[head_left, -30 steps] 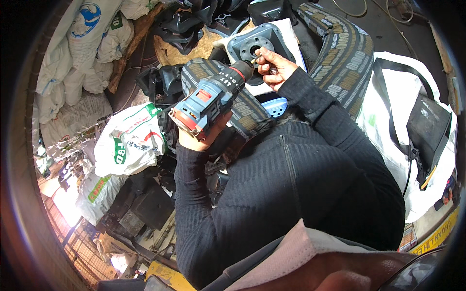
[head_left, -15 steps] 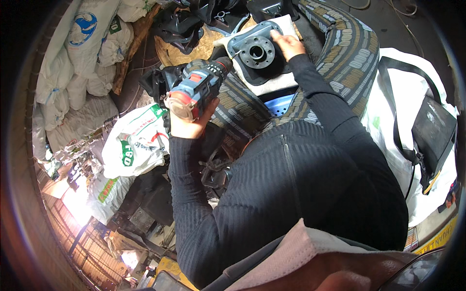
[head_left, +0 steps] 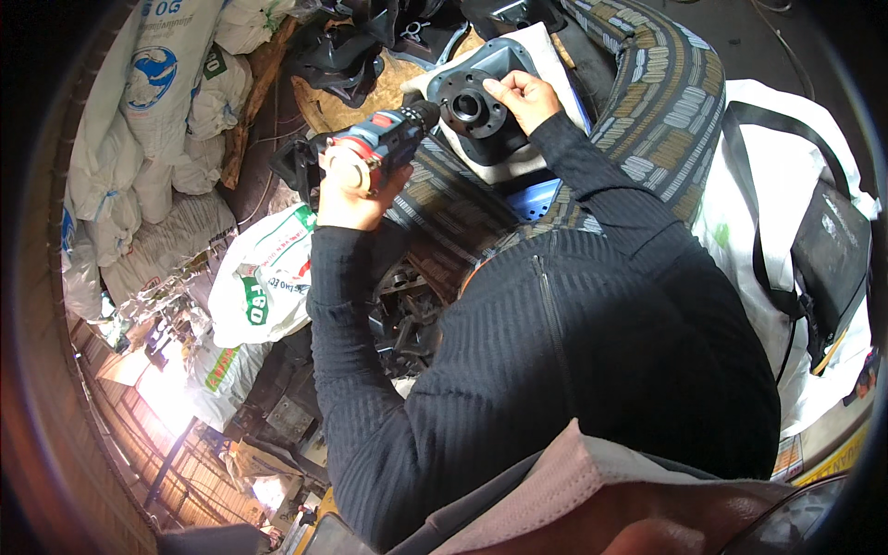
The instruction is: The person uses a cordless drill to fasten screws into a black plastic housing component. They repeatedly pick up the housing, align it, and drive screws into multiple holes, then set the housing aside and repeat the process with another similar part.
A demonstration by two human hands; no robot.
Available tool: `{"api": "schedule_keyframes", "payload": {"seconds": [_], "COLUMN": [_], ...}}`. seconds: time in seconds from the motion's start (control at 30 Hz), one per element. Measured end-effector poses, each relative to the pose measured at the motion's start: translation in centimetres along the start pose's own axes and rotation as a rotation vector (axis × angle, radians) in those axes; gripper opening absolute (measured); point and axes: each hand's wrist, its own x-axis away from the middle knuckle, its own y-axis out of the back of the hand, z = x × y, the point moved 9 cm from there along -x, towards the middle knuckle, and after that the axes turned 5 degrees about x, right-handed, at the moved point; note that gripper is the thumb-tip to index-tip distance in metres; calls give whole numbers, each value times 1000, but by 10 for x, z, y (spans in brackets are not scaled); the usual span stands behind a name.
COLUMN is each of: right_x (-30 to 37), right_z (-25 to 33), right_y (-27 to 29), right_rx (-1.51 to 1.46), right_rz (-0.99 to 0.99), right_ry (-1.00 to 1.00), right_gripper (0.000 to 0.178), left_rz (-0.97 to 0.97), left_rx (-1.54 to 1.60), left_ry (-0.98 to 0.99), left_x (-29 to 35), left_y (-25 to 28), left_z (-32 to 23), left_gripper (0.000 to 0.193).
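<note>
A blue, grey and red cordless drill (head_left: 387, 136) is gripped in my left hand (head_left: 351, 199), its black chuck close to the left edge of a dark part. That part is a round flange (head_left: 479, 116) with a central bore and a ring of holes, standing up from a squarish grey-black base plate (head_left: 504, 57). The fingers of my right hand (head_left: 525, 100) are closed on the flange's right edge. Under the part a white pad (head_left: 551, 57) lies over my lap, on my patterned trousers (head_left: 638, 120). Whether the drill tip touches the part I cannot tell.
Several similar black parts (head_left: 335, 57) lie on a brown board beyond my lap. White sacks (head_left: 153, 102) are piled at left, with a white plastic bag (head_left: 264, 277) near my left forearm. A large white bag (head_left: 740, 213) with black straps stands at right. A blue crate (head_left: 534, 200) shows below the pad.
The flange has tilted and shifted slightly left, now turned darker side out. My right hand has moved left and down onto its edge. The drill has moved slightly up.
</note>
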Motion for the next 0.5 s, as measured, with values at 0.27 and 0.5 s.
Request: {"api": "schedule_keyframes", "payload": {"seconds": [0.27, 0.5], "right_x": [4, 5], "right_z": [0, -11], "right_y": [7, 9], "right_rx": [-11, 43], "right_rz": [-55, -82], "right_ry": [12, -58], "right_gripper": [31, 33], "left_rz": [10, 53], "left_rx": [271, 202], "left_ry": [30, 88], "left_x": [-13, -18], "left_y": [-2, -7], "left_z": [1, -4], "left_gripper": [59, 50]}}
